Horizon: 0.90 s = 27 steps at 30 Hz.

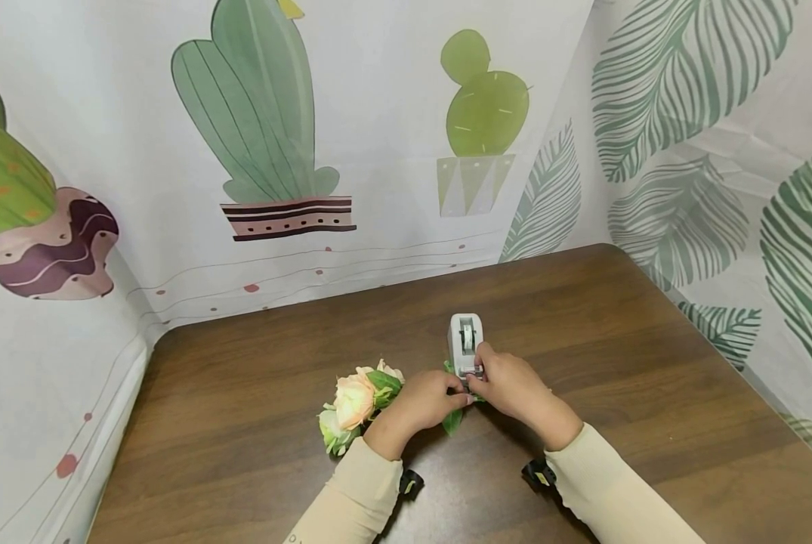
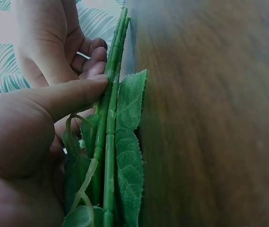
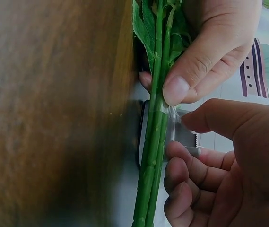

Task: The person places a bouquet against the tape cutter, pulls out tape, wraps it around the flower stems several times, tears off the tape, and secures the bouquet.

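Observation:
Artificial flowers (image 1: pixel 355 400) with peach and cream heads lie at the left, their green stems (image 2: pixel 109 137) running side by side to the right. My left hand (image 1: pixel 424 400) pinches these stems, its thumb pressed on them beside the green leaves (image 2: pixel 130 156). Clear tape (image 3: pixel 171 116) clings to the stems just past the left thumb. My right hand (image 1: pixel 514 381) holds this tape close to the stems, thumb tip against it and the other fingers curled. Right behind both hands stands a white tape dispenser (image 1: pixel 456 336) with a tape roll inside; its toothed edge shows beside the right thumb.
The brown wooden table (image 1: pixel 276 340) has rounded back corners. A white cloth printed with cacti (image 1: pixel 378 113) hangs along its back, and leaf-printed cloth (image 1: pixel 684 204) along the right. Black wrist devices (image 1: pixel 538 476) sit at both cuffs.

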Each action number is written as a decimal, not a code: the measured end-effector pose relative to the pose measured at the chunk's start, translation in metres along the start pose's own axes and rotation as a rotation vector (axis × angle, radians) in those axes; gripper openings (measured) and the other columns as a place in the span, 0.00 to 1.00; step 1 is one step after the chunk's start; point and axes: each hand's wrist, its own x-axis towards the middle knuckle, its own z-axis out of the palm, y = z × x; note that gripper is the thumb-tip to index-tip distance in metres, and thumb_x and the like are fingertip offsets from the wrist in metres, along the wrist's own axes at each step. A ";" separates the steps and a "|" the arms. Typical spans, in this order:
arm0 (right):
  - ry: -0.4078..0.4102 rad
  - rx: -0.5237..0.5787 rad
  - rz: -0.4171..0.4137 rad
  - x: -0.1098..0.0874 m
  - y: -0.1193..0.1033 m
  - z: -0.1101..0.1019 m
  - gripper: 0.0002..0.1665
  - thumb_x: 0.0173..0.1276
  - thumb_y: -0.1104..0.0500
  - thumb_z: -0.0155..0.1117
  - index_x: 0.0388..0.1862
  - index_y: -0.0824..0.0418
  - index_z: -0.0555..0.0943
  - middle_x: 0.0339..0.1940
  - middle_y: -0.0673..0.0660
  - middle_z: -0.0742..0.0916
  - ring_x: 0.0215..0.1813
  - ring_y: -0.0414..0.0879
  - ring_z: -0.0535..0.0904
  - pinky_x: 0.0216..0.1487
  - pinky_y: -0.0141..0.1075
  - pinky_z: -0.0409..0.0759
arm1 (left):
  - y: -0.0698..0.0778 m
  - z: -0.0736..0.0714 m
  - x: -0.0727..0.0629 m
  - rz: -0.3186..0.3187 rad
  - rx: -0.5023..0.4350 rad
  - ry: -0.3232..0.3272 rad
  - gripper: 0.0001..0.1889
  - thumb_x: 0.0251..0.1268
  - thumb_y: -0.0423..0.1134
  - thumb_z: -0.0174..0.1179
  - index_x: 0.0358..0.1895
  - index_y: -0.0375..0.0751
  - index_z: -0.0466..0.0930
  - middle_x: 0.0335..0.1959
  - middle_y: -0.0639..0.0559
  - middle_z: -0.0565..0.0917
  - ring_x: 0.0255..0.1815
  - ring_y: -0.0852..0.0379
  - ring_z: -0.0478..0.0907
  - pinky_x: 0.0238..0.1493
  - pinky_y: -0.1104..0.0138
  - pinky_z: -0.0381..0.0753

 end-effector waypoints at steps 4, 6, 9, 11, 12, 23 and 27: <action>0.009 -0.010 -0.008 0.000 0.000 0.000 0.14 0.66 0.56 0.67 0.40 0.62 0.73 0.19 0.49 0.77 0.20 0.42 0.70 0.23 0.34 0.65 | 0.000 0.000 0.000 0.005 0.000 0.000 0.10 0.69 0.49 0.63 0.33 0.50 0.88 0.25 0.59 0.84 0.28 0.62 0.73 0.34 0.69 0.73; 0.013 -0.013 -0.011 0.000 0.000 0.001 0.14 0.66 0.56 0.67 0.40 0.62 0.73 0.19 0.49 0.77 0.20 0.42 0.69 0.23 0.34 0.65 | 0.000 0.000 0.000 0.007 0.001 0.001 0.10 0.69 0.49 0.63 0.33 0.50 0.88 0.26 0.59 0.84 0.28 0.63 0.73 0.34 0.69 0.73; 0.014 -0.013 -0.010 0.000 0.000 0.001 0.14 0.66 0.56 0.68 0.40 0.62 0.73 0.18 0.49 0.77 0.20 0.42 0.69 0.23 0.34 0.65 | -0.001 0.000 0.000 0.004 0.000 0.000 0.10 0.69 0.49 0.63 0.34 0.50 0.88 0.26 0.59 0.84 0.28 0.63 0.73 0.34 0.69 0.74; 0.012 -0.013 -0.007 0.000 0.000 0.001 0.14 0.66 0.56 0.68 0.40 0.62 0.73 0.18 0.49 0.77 0.20 0.42 0.69 0.23 0.35 0.65 | -0.001 0.000 0.000 0.001 -0.001 0.000 0.10 0.69 0.49 0.63 0.34 0.50 0.88 0.27 0.59 0.85 0.29 0.62 0.74 0.34 0.68 0.74; 0.010 -0.012 -0.004 0.000 0.000 0.001 0.14 0.66 0.56 0.68 0.40 0.62 0.73 0.18 0.49 0.77 0.20 0.42 0.69 0.23 0.35 0.65 | -0.001 0.000 0.000 0.000 -0.002 -0.001 0.10 0.69 0.49 0.63 0.34 0.51 0.88 0.27 0.59 0.85 0.29 0.62 0.74 0.34 0.68 0.74; 0.001 -0.012 0.005 0.000 -0.001 0.000 0.14 0.66 0.57 0.67 0.41 0.62 0.73 0.18 0.49 0.75 0.21 0.43 0.69 0.23 0.35 0.64 | -0.002 0.000 0.001 0.005 0.002 0.004 0.10 0.69 0.49 0.63 0.34 0.51 0.88 0.26 0.59 0.84 0.30 0.62 0.74 0.35 0.68 0.75; -0.005 -0.009 0.009 0.000 -0.001 -0.001 0.14 0.66 0.57 0.67 0.41 0.62 0.73 0.18 0.49 0.75 0.21 0.43 0.68 0.23 0.35 0.64 | -0.002 0.000 0.001 0.010 0.000 0.005 0.10 0.69 0.49 0.63 0.34 0.50 0.88 0.26 0.59 0.83 0.29 0.62 0.74 0.35 0.68 0.75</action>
